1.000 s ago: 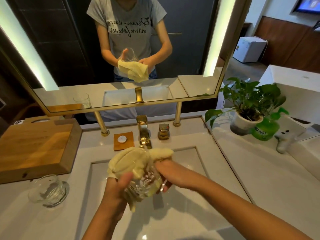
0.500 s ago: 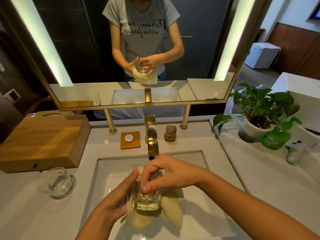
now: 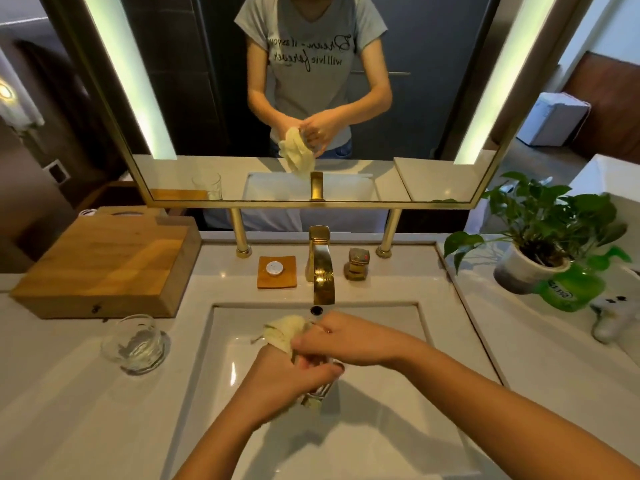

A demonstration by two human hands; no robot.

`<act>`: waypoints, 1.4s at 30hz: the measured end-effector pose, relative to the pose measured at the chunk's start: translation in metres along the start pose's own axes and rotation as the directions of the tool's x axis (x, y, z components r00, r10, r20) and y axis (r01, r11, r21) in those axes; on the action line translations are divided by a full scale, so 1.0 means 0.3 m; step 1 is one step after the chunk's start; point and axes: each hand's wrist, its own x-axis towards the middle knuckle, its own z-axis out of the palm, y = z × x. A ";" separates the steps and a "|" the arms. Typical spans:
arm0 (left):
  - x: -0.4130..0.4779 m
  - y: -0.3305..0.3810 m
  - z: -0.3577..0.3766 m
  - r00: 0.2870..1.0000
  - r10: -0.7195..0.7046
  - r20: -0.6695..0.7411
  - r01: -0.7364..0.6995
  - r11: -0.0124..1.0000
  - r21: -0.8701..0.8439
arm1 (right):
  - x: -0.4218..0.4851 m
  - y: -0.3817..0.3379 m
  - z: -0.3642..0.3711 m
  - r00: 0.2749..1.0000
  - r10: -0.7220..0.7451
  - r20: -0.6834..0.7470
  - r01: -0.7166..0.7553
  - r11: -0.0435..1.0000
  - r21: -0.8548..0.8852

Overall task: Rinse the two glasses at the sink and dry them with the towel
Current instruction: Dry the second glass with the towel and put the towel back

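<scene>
Over the white sink basin (image 3: 398,427) my left hand (image 3: 284,382) grips a clear glass (image 3: 320,393), mostly hidden by my fingers; only its thick base shows. My right hand (image 3: 349,341) holds the pale yellow towel (image 3: 285,332) bunched at the glass's upper end. The towel sticks out to the left of my right hand, and a bit shows under the glass base. A second clear glass (image 3: 136,342) stands upright on the counter left of the sink, apart from both hands.
A gold faucet (image 3: 322,268) and its knob (image 3: 358,263) stand behind the basin, with a small wooden coaster (image 3: 277,271) beside them. A wooden box (image 3: 104,268) sits at the left. A potted plant (image 3: 540,237) and green bottle (image 3: 571,289) stand right. A mirror (image 3: 311,98) faces me.
The glass has tipped from upright to slanted in my left hand. My right hand has moved the towel from under the glass up to its upper end.
</scene>
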 end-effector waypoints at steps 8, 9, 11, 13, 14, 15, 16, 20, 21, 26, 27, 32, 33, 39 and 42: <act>-0.034 -0.078 -0.043 0.911 -0.072 0.405 0.361 0.612 -0.703 | -0.009 -0.017 0.034 0.987 -0.161 0.011 0.160 0.985 0.070; -0.034 -0.096 -0.036 0.923 -0.099 0.371 0.354 0.594 -0.723 | -0.010 -0.017 0.036 0.986 -0.165 0.016 0.164 0.985 0.051; -0.046 -0.084 -0.027 0.951 -0.159 0.264 0.301 0.659 -0.689 | -0.016 0.003 0.026 0.988 -0.156 0.017 0.155 0.986 0.061; -0.061 -0.048 -0.017 0.979 -0.176 0.101 0.202 0.832 -0.517 | -0.031 0.023 0.008 0.992 -0.128 0.002 0.127 0.986 0.106; -0.064 -0.034 -0.007 0.992 -0.130 0.002 0.122 0.929 -0.348 | -0.036 0.032 0.003 0.995 -0.099 0.001 0.098 0.987 0.125; -0.066 -0.021 0.005 0.994 -0.053 -0.091 0.043 0.992 -0.116 | -0.037 0.035 0.005 0.998 -0.063 0.017 0.060 0.989 0.137; -0.067 -0.016 0.017 0.990 0.027 -0.137 -0.010 0.992 0.129 | -0.032 0.032 0.015 0.999 -0.028 0.033 0.023 0.991 0.134; -0.062 -0.014 0.024 0.987 0.058 -0.148 -0.036 0.988 0.149 | 0.011 0.027 0.060 0.999 -0.028 -0.036 0.032 0.993 0.115; -0.056 -0.012 0.003 0.994 0.036 -0.105 -0.034 0.999 0.026 | 0.011 0.025 0.060 0.997 -0.055 -0.054 0.061 0.991 0.120; -0.033 -0.031 -0.101 0.947 -0.080 0.312 0.263 0.752 -0.605 | 0.005 0.007 0.042 0.967 -0.220 -0.126 0.228 0.972 0.057; -0.032 -0.046 -0.101 0.954 0.037 0.296 0.174 0.738 -0.653 | 0.006 -0.002 0.042 0.957 -0.255 -0.139 0.260 0.965 0.021; -0.014 -0.097 -0.120 0.965 0.016 0.263 0.184 0.674 -0.716 | 0.006 0.038 0.033 0.917 -0.372 -0.147 0.287 0.868 -0.404; -0.014 -0.104 -0.118 0.979 -0.020 0.202 0.159 0.693 -0.703 | 0.002 0.054 0.024 0.922 -0.360 -0.144 0.266 0.857 -0.441; -0.040 -0.086 -0.080 0.987 -0.159 0.001 0.143 0.889 -0.435 | -0.005 0.046 0.050 0.971 -0.211 -0.110 0.190 0.965 -0.178; -0.063 -0.084 -0.078 0.983 -0.167 -0.079 0.120 0.902 -0.414 | 0.006 0.041 0.081 0.968 -0.209 -0.138 0.149 0.924 -0.353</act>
